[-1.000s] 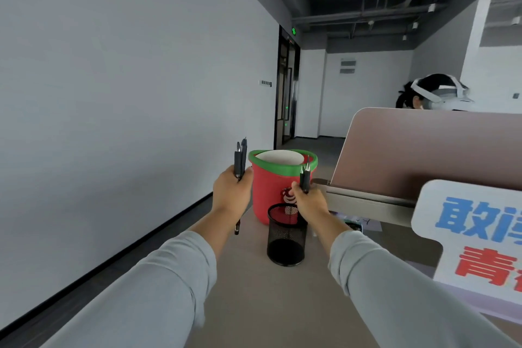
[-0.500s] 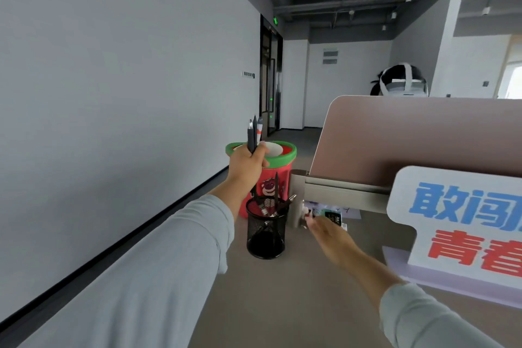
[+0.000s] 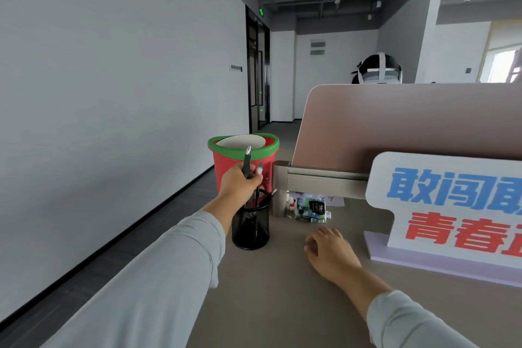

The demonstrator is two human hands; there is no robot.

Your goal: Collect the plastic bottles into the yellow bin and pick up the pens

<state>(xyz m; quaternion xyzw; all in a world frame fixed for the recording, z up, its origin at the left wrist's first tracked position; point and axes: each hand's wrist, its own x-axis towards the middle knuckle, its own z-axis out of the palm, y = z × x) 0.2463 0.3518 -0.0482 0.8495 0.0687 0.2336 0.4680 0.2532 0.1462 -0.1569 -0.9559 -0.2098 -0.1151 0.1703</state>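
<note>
The left hand [image 3: 238,185] is curled round a couple of pens [image 3: 247,162], gripping them by their lower halves so the tips point up. It hovers right over the black mesh cup [image 3: 250,223], and the pens' lower ends reach down to the cup's mouth. A few more lean inside the cup.

The right hand [image 3: 330,251] lies palm down on the counter [image 3: 268,291], fingers loosely spread and holding nothing, well apart from the cup.

Behind the cup stands a red bin [image 3: 243,162] with a green rim (its inside looks pale). To the right of the cup, a small green-and-white packet [image 3: 310,210] rests at the foot of the brown partition [image 3: 395,127]. A white sign [image 3: 452,206] with blue and red characters stands at the right edge. Someone's head in a strapped headset [image 3: 378,70] shows above the partition.
</note>
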